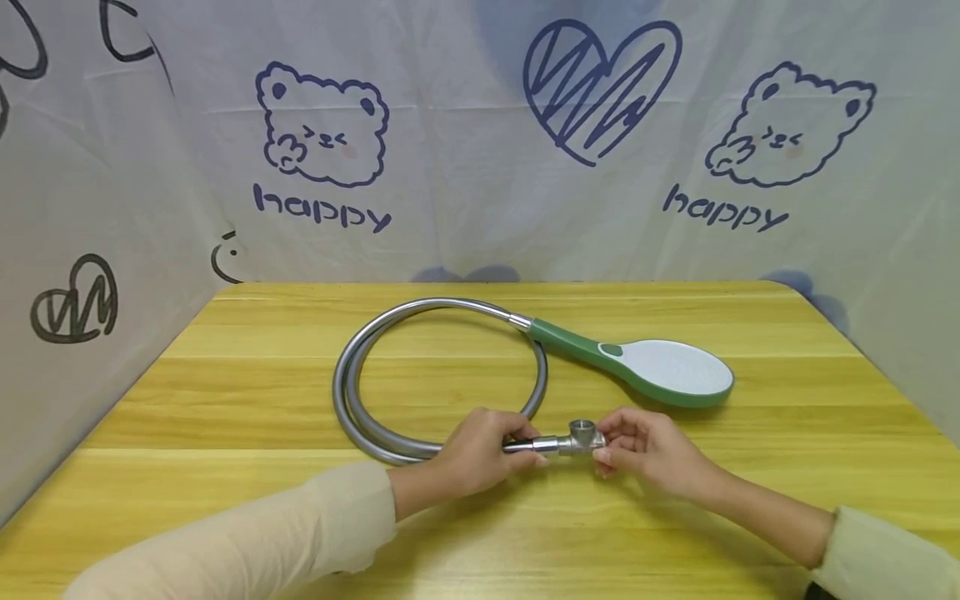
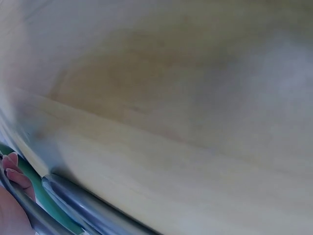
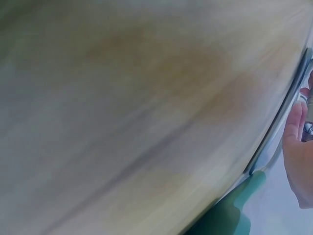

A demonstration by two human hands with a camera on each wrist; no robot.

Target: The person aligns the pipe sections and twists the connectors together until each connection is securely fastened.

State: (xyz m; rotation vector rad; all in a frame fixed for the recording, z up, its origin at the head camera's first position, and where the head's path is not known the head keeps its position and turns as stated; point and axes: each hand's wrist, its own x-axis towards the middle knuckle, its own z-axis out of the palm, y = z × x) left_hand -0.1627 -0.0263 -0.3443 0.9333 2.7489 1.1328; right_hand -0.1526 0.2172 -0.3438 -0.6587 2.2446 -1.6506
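Note:
In the head view my left hand [image 1: 476,454] grips the end of a grey shower hose [image 1: 342,387] just behind its chrome connector [image 1: 546,445]. A metal tee fitting [image 1: 581,438] sits against that connector, one round threaded opening facing up. My right hand [image 1: 660,454] pinches the fitting's far end between thumb and fingers. Behind the hands lies a green and white shower head [image 1: 678,368], joined to the hose's other end. Only part of the right hand [image 3: 299,169] shows at the edge of the right wrist view, with the fitting [image 3: 308,129] beside its fingers.
The hose makes a wide loop on the wood-grain table [image 1: 247,400], left of and behind the hands. A white cloth [image 1: 465,183] with drawn bears and hearts hangs along the table's back and sides.

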